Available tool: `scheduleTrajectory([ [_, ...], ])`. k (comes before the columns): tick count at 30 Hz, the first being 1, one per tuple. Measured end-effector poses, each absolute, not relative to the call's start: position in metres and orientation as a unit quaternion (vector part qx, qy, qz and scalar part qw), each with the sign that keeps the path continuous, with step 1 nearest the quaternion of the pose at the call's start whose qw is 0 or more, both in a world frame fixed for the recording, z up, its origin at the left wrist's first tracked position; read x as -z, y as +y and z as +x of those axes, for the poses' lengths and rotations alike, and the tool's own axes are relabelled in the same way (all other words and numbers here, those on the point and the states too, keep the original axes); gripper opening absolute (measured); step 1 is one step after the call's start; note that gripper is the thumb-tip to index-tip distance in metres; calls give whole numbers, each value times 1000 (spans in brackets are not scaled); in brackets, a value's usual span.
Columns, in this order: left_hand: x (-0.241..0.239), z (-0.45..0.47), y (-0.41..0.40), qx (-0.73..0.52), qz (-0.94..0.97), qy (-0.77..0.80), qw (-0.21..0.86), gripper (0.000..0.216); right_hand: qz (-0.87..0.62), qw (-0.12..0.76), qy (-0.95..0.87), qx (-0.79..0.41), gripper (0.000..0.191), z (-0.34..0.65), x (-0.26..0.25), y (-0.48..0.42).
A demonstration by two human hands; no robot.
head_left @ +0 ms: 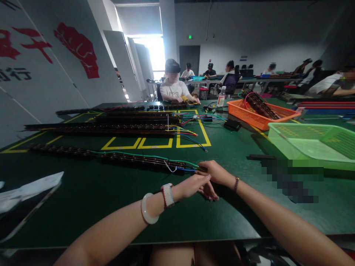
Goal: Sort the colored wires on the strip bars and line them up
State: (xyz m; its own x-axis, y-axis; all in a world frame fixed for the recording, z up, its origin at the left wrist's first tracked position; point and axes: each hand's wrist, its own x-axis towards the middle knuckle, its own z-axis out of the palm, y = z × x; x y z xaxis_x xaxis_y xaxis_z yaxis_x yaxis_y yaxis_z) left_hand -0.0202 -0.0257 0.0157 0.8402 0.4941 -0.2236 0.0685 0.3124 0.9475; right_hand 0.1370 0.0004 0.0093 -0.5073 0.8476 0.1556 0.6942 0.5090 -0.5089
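Observation:
On the green table, a long dark wire-harness bundle (138, 159) lies crosswise in front of me. A white cable tie (170, 168) loops near its right end, where green and blue wires come out. My right hand (217, 173), a beaded bracelet on its wrist, is closed around these wire ends. Just below it and touching it is my left hand (194, 186), with a watch and white bangle on the arm. Its fingers are bent together by the wire ends. Whatever they pinch is hidden.
More dark bundles (124, 129) lie farther back across yellow tape outlines. To the right stand an orange basket (249, 113) holding a bundle and a green basket (299, 142). A bottle (221, 96) stands behind. Across the table sits a co-worker (173, 88). Papers (30, 190) lie left.

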Motion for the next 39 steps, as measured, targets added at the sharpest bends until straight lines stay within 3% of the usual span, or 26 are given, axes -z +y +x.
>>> scheduleTrajectory([
  [6,-16,-21,-26,-149,443,276,840,65,-459,192,-865,-63,16,135,-12,-4],
  [13,-8,-17,-25,-330,255,259,871,25,-422,115,-893,106,14,131,-17,-8],
  [21,2,-12,-22,-440,150,270,843,16,-345,85,-901,247,26,125,-18,-21],
  [28,7,-10,-19,-461,132,269,835,17,-304,92,-926,204,24,125,-18,-20],
  [36,-11,-14,-24,-441,155,276,840,25,-347,245,-902,83,22,160,-38,-12],
  [39,-15,-17,-23,-439,166,283,837,28,-323,239,-912,79,26,166,-41,-11],
])
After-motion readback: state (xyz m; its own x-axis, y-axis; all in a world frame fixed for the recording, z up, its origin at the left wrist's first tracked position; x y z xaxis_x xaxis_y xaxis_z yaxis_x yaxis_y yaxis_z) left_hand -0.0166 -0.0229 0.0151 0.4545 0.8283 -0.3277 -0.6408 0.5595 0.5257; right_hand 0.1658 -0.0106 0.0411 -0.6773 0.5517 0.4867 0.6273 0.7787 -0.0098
